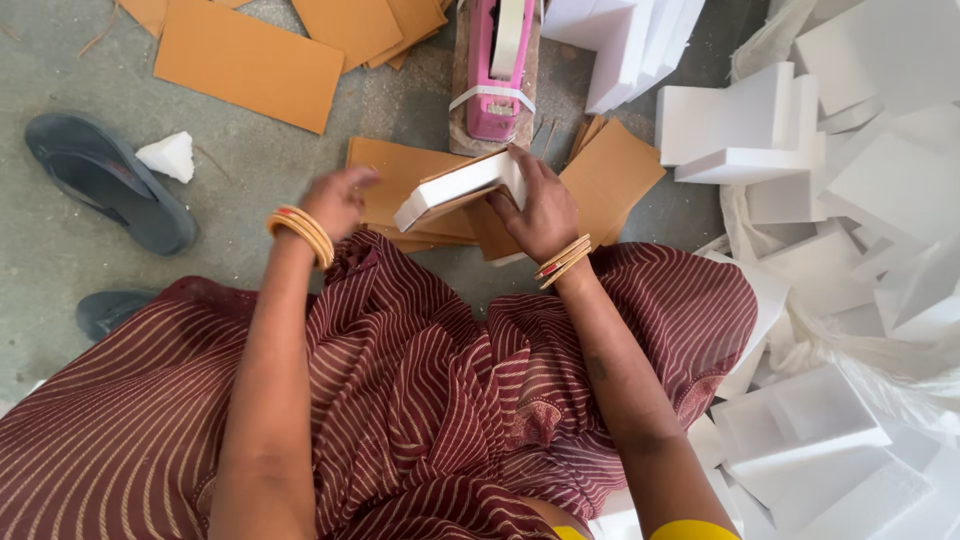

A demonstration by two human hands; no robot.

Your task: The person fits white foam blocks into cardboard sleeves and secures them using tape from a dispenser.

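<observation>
White foam block with a brown card sheet against its underside, held tilted above the lap, near the middle of the scene. Right hand clasped around its right end, fingers wrapped over the top edge. Left hand just left of the block, blurred, fingers loosely curled, holding nothing that can be made out; touching the block or not, impossible to tell. Yellow bangles on the left wrist, more on the right.

Directly beneath, a stack of brown card sheets lying flat on the floor, fanned out to the right. Just beyond, a pink tape dispenser on a wooden base, white tape across it. Further brown sheets scattered far left. A heap of white foam blocks filling the right side, from far to near, some resting on a white plastic sheet. A small foam scrap at left, beside a dark sandal; a second sandal nearer, partly hidden by the maroon striped cloth over the lap.
</observation>
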